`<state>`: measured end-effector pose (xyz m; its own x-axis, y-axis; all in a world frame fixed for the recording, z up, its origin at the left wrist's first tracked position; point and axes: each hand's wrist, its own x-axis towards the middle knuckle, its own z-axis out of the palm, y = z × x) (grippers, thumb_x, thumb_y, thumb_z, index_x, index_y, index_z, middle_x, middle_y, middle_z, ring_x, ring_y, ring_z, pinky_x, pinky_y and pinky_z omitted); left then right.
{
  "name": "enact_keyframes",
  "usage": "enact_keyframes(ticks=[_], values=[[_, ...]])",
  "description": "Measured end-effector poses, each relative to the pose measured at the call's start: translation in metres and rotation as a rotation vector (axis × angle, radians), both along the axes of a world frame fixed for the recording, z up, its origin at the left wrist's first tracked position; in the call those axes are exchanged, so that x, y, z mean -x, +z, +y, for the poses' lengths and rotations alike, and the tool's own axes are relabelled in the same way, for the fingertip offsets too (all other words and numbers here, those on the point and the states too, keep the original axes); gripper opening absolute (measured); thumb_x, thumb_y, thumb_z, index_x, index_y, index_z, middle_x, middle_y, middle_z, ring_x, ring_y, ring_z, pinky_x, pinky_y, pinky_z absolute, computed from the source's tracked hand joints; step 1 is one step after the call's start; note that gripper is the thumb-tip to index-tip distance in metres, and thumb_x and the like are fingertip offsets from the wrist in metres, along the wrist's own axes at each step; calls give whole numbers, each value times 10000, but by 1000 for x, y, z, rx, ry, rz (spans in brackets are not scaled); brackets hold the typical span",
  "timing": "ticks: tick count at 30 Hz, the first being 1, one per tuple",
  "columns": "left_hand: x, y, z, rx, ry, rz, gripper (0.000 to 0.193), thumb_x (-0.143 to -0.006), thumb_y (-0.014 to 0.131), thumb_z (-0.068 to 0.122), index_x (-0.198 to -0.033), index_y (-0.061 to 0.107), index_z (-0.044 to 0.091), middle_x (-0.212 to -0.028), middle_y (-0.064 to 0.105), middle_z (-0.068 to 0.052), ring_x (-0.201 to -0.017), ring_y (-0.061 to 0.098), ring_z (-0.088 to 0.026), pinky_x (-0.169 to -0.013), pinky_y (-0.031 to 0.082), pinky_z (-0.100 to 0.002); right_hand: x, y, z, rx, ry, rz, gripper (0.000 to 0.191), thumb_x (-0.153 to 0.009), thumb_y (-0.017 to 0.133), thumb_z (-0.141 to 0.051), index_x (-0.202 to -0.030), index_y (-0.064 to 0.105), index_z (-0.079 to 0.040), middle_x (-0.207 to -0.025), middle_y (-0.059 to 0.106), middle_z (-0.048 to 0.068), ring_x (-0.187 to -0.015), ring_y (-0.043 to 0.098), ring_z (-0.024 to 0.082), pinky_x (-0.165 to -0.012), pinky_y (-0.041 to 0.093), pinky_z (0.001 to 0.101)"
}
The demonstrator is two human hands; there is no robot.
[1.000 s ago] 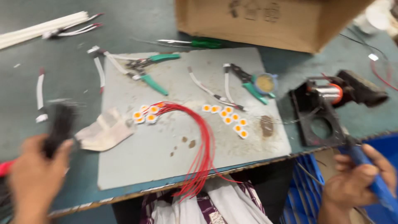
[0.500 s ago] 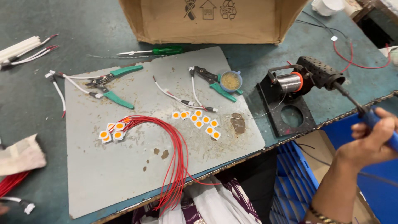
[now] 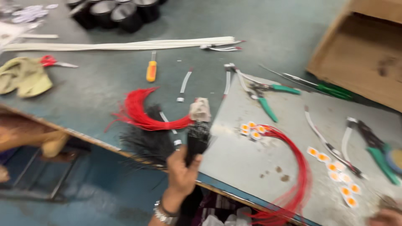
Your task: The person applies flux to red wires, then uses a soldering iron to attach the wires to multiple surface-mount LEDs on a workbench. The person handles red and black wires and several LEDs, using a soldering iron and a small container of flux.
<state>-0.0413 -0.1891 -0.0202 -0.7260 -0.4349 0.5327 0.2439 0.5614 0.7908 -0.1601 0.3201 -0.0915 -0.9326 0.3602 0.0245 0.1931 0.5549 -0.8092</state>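
My left hand (image 3: 181, 172) rises from below the table's front edge, fingers closed round the end of a bundle of black wires (image 3: 144, 145) that fans out to the left. Just beyond it lies a bundle of red wires (image 3: 140, 115), bound at one end with a pale tape wrap (image 3: 200, 109). On the grey mat (image 3: 247, 161) to the right, several small orange-and-white chips (image 3: 251, 129) carry red leads (image 3: 299, 175) that curve over the edge. Only a blurred sliver of my right hand (image 3: 386, 217) shows at the bottom right corner.
Green-handled pliers (image 3: 268, 104), cutters (image 3: 377, 148), a yellow screwdriver (image 3: 151, 71), long white tubes (image 3: 125, 44), red scissors (image 3: 51, 62) and a pale cloth (image 3: 23, 77) lie about the table. A cardboard box (image 3: 368, 54) stands at the right, dark cups (image 3: 113, 12) at the back.
The view has swung left, off the soldering stand. My left hand has come up at the front edge with the black bundle. My right hand has dropped almost out of sight.
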Motion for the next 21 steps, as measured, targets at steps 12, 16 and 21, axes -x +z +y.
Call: enact_keyframes(ticks=[12,16,21], values=[[-5,11,5,-155,-105,185,334,-1021,631,307,-1079,675,-19,-815,663,-100,-725,646,-218,-655,491,-357,-44,124,-368,888,1060,-266,391,-901,703,-109,-1247,673,71,-1161,732,109,-1081,670,159,-974,523,342],[-8,3,5,-354,-194,227,422,-1063,592,370,-1135,672,-38,-946,723,-79,-851,691,-162,-745,547,-315,-48,131,-376,905,1118,-311,393,-887,685,-102,-1253,666,39,-1149,741,76,-1037,687,159,-936,527,335],[-8,-13,-1,-531,-215,169,485,-1033,597,438,-1066,703,-35,-777,677,-32,-662,590,-84,-580,463,-246,-43,115,-375,985,1175,-231,357,-898,587,-51,-1208,703,82,-1148,728,100,-979,683,159,-924,534,340]])
